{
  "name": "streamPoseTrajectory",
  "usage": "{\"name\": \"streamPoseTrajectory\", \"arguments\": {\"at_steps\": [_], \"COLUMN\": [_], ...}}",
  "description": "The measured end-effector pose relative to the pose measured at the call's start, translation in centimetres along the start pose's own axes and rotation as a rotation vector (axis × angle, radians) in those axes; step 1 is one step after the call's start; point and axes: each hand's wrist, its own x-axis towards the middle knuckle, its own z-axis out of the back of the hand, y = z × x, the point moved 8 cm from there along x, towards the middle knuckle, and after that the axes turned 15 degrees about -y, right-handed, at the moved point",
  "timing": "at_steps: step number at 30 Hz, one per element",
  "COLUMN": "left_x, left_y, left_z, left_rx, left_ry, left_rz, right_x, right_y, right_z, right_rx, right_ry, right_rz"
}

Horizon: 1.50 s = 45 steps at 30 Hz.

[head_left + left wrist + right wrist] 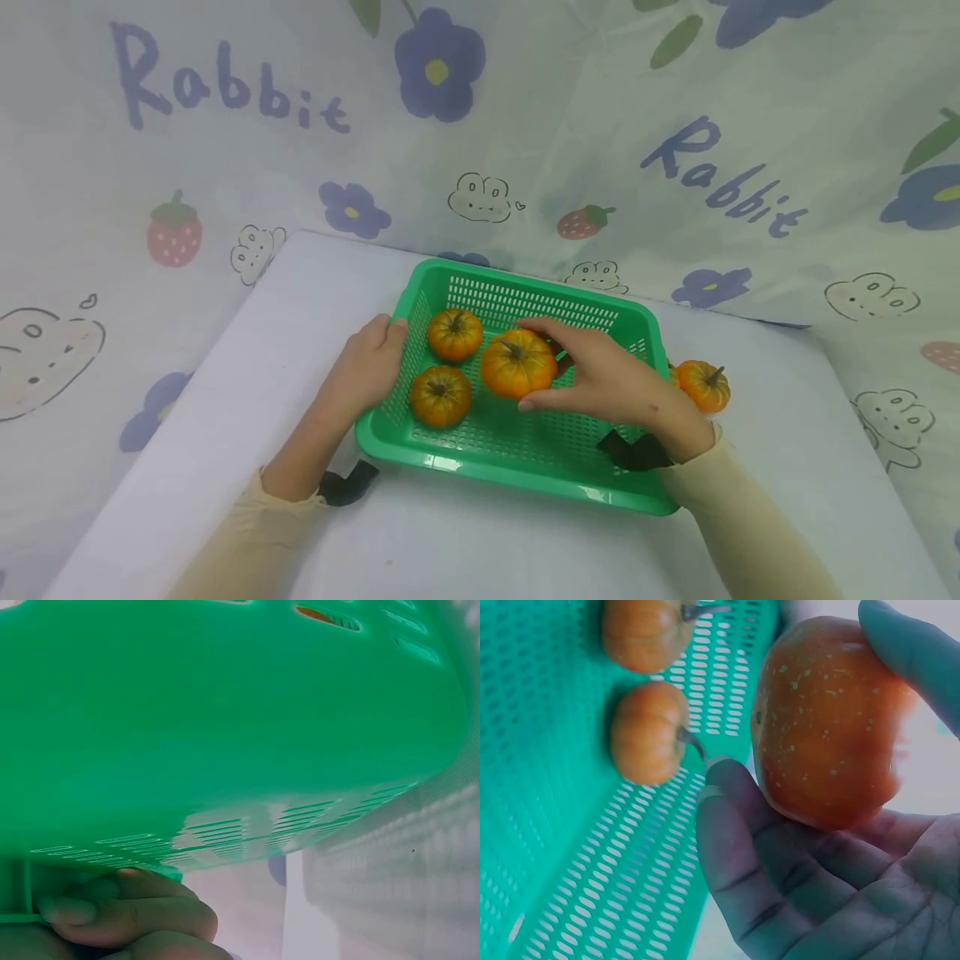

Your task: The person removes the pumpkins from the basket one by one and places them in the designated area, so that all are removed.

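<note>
My right hand [592,371] grips a small orange pumpkin [517,364] between thumb and fingers, over the green plastic basket [517,492]. In the right wrist view the held pumpkin [829,724] shows its pale-speckled skin, with the thumb on one side and fingers curled under the other. On the basket's left side my left hand [367,362] holds the rim, its fingers [142,907] curled beneath the edge in the left wrist view. Two more pumpkins lie in the basket's left part, one toward the back [454,335] and one nearer the front [441,397].
Outside the basket's right side, an orange pumpkin [703,386] sits on the white table [780,433], with part of another behind the rim. A cloth printed with rabbits, flowers and strawberries [525,108] hangs behind. Dark straps [348,485] show at both wrists.
</note>
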Motion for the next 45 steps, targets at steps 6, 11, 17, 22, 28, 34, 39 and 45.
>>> {"name": "streamPoseTrajectory", "arguments": {"at_steps": [6, 11, 17, 22, 28, 34, 39, 45], "left_x": [0.0, 0.0, 0.0, 0.0, -0.1, 0.0, 0.1, 0.1], "left_y": [-0.1, -0.2, -0.2, -0.3, -0.2, -0.2, 0.0, 0.1], "left_z": [0.1, 0.1, 0.1, 0.1, 0.0, -0.1, -0.1, -0.3], "left_rx": [0.010, 0.034, 0.039, 0.053, 0.030, 0.027, 0.034, 0.024], "left_ry": [0.003, 0.002, 0.000, -0.007, 0.005, 0.009, 0.013, 0.021], "left_rz": [0.000, -0.010, -0.012, -0.018, 0.000, 0.005, 0.002, 0.006], "right_x": [-1.8, -3.4, -5.8, -8.2, -11.4, -15.2, -18.0, -20.3], "right_y": [0.2, 0.0, -0.4, -1.2, -3.0, -6.8, -10.5, -14.1], "right_z": [2.1, 3.3, 4.7, 5.9, 7.6, 9.3, 10.2, 9.9], "right_rx": [0.004, 0.015, -0.040, -0.073, -0.076, -0.115, -0.176, -0.177], "right_ry": [-0.055, -0.089, -0.150, -0.217, -0.327, -0.429, -0.471, -0.509], "right_rz": [0.000, 0.003, -0.026, -0.033, -0.071, -0.209, -0.366, -0.499]}}
